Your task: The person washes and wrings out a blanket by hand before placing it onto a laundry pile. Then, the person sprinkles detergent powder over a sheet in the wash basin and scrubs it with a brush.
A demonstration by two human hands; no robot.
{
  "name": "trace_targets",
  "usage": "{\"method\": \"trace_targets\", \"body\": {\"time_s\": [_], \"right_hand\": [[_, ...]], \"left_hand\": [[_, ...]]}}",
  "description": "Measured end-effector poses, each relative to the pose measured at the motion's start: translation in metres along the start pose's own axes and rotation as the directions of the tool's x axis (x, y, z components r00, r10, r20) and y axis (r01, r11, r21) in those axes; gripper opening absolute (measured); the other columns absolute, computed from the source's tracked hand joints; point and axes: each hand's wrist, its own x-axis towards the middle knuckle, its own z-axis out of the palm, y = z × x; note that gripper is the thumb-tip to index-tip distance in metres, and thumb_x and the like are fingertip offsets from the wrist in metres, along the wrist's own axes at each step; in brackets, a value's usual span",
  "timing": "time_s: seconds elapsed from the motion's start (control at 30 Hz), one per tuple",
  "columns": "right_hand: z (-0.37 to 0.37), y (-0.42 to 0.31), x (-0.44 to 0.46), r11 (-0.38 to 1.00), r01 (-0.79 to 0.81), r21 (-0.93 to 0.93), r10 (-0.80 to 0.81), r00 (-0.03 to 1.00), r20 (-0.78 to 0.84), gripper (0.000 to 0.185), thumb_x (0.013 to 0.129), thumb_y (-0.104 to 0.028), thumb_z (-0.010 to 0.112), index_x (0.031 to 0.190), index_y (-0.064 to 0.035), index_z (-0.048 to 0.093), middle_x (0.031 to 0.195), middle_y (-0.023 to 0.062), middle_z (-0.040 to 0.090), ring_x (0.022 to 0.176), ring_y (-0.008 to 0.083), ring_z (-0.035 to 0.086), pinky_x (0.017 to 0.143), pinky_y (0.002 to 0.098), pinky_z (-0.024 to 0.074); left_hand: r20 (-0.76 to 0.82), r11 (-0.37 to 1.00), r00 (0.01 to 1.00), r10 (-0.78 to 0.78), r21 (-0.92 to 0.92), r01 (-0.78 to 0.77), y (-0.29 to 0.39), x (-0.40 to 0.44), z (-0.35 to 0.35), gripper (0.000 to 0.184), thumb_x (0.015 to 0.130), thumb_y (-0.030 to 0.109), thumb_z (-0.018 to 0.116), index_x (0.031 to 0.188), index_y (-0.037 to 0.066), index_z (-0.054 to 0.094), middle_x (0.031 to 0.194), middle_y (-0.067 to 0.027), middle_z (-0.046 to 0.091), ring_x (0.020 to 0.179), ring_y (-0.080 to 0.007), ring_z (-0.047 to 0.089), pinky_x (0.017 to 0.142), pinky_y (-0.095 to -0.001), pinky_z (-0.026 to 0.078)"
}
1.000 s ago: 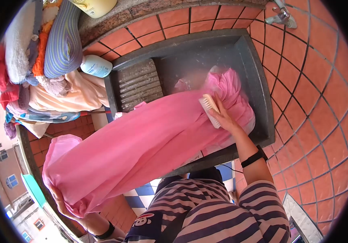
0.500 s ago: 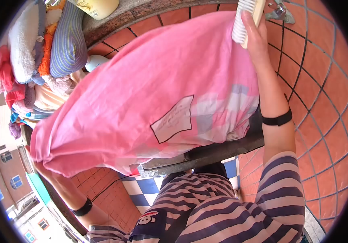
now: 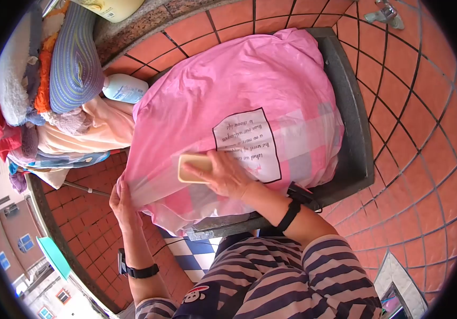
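Observation:
A large pink cloth [image 3: 228, 69] with pale checked patches and a white lettered panel lies spread over a dark stone sink [image 3: 360, 143]. My right hand [image 3: 227, 174] grips a scrubbing brush [image 3: 195, 159] by its pale block, resting on the cloth left of the lettered panel. The brush's bristles face down and are hidden. At the cloth's left corner, my left hand [image 3: 125, 208] is closed on the fabric's edge and pulls it into creases.
Piled towels and clothes [image 3: 77, 69] sit at the upper left. A pale blue bottle [image 3: 126, 88] lies beside them, and a yellowish container [image 3: 112, 7] stands on the stone ledge [image 3: 156, 21]. A metal tap [image 3: 385, 14] is on the tiled wall at upper right.
My right hand has brought the brush from the upper right down onto the cloth. The cloth, raised and stretched before, now lies lower over the sink. My left hand has moved right and up.

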Motion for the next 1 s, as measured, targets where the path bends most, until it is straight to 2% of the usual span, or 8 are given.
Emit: {"method": "trace_targets", "body": {"time_s": [0.17, 0.3, 0.4, 0.57, 0.63, 0.67, 0.73, 1.0], "right_hand": [[-0.122, 0.220, -0.129, 0.459, -0.648, -0.608, 0.688, 0.692, -0.219, 0.062, 0.084, -0.016, 0.059, 0.141, -0.0263, 0.037, 0.099, 0.0186, 0.052, 0.085, 0.0370, 0.051, 0.076, 0.0443, 0.0433], [-0.101, 0.156, -0.059, 0.554, -0.826, -0.109, 0.747, 0.550, -0.373, 0.059, 0.087, -0.025, 0.058, 0.142, -0.0169, 0.037, 0.098, 0.0197, 0.052, 0.088, 0.0369, 0.050, 0.078, 0.0441, 0.0415], [-0.031, 0.008, 0.016, 0.924, -0.369, 0.104, 0.383, 0.874, -0.300, 0.070, 0.083, -0.035, 0.065, 0.144, -0.0252, 0.033, 0.087, 0.0172, 0.046, 0.081, 0.0331, 0.049, 0.072, 0.0434, 0.0411], [-0.015, 0.056, -0.016, 0.948, -0.228, -0.219, 0.201, 0.969, -0.140, 0.074, 0.078, -0.023, 0.064, 0.144, -0.0333, 0.031, 0.098, 0.0176, 0.051, 0.090, 0.0335, 0.054, 0.080, 0.0444, 0.0435], [-0.085, 0.184, -0.071, 0.373, -0.919, -0.125, 0.921, 0.351, 0.168, 0.067, 0.081, -0.022, 0.060, 0.143, -0.0274, 0.035, 0.099, 0.0174, 0.051, 0.097, 0.0354, 0.049, 0.078, 0.0458, 0.0404], [-0.098, 0.207, -0.107, 0.463, -0.681, -0.567, 0.725, 0.659, -0.199, 0.065, 0.083, -0.026, 0.060, 0.143, -0.0271, 0.034, 0.097, 0.0195, 0.052, 0.094, 0.0367, 0.049, 0.078, 0.0463, 0.0393], [-0.111, 0.200, -0.102, 0.368, -0.726, -0.581, 0.775, 0.585, -0.239, 0.064, 0.085, -0.030, 0.059, 0.143, -0.0257, 0.034, 0.093, 0.0216, 0.051, 0.088, 0.0374, 0.050, 0.079, 0.0481, 0.0392], [-0.003, -0.026, -0.014, 0.997, -0.056, 0.055, 0.067, 0.974, -0.215, 0.084, 0.071, -0.022, 0.072, 0.143, -0.0357, 0.032, 0.102, 0.0178, 0.048, 0.094, 0.0346, 0.050, 0.084, 0.0473, 0.0409]], "left_hand": [[0.044, 0.998, 0.999, 0.031, -0.059, -0.028, 0.022, 0.015, -0.011, 0.036, 0.095, 0.023, 0.052, 0.119, -0.004, 0.055, 0.110, -0.0094, 0.062, 0.100, -0.0162, 0.058, 0.088, -0.0302, 0.046], [0.238, 0.963, 0.967, -0.088, -0.227, 0.144, 0.004, 0.003, 0.030, 0.048, 0.091, 0.024, 0.060, 0.130, 0.000, 0.043, 0.106, -0.0057, 0.059, 0.093, -0.0131, 0.055, 0.083, -0.0293, 0.045], [0.285, 0.924, 0.937, -0.201, 0.374, 0.084, -0.052, -0.017, 0.020, 0.037, 0.091, 0.019, 0.059, 0.120, -0.001, 0.049, 0.094, -0.0038, 0.059, 0.084, -0.0093, 0.053, 0.074, -0.0254, 0.044], [0.268, 0.990, 0.960, -0.086, -0.085, 0.112, 0.044, -0.025, 0.016, 0.036, 0.095, 0.019, 0.052, 0.122, -0.004, 0.051, 0.111, -0.0134, 0.061, 0.099, -0.0197, 0.059, 0.084, -0.0342, 0.050], [0.242, 0.979, 0.970, -0.017, -0.191, 0.065, 0.065, -0.017, 0.006, 0.037, 0.095, 0.019, 0.050, 0.125, -0.003, 0.049, 0.116, -0.0161, 0.059, 0.105, -0.0252, 0.059, 0.089, -0.0384, 0.050], [0.195, 0.979, 0.980, 0.033, -0.205, 0.008, 0.066, -0.008, 0.000, 0.039, 0.095, 0.021, 0.049, 0.126, -0.002, 0.048, 0.117, -0.0161, 0.059, 0.105, -0.0266, 0.059, 0.090, -0.0387, 0.050], [0.213, 0.976, 0.977, -0.029, -0.204, 0.074, 0.040, 0.009, -0.025, 0.051, 0.094, 0.029, 0.052, 0.134, -0.001, 0.040, 0.127, -0.0175, 0.051, 0.114, -0.0293, 0.053, 0.095, -0.0433, 0.046], [0.312, 0.931, 0.892, -0.328, -0.055, 0.361, -0.004, -0.038, 0.021, 0.048, 0.090, 0.013, 0.059, 0.133, -0.001, 0.040, 0.124, -0.0124, 0.054, 0.109, -0.0247, 0.055, 0.093, -0.0380, 0.045]]}}
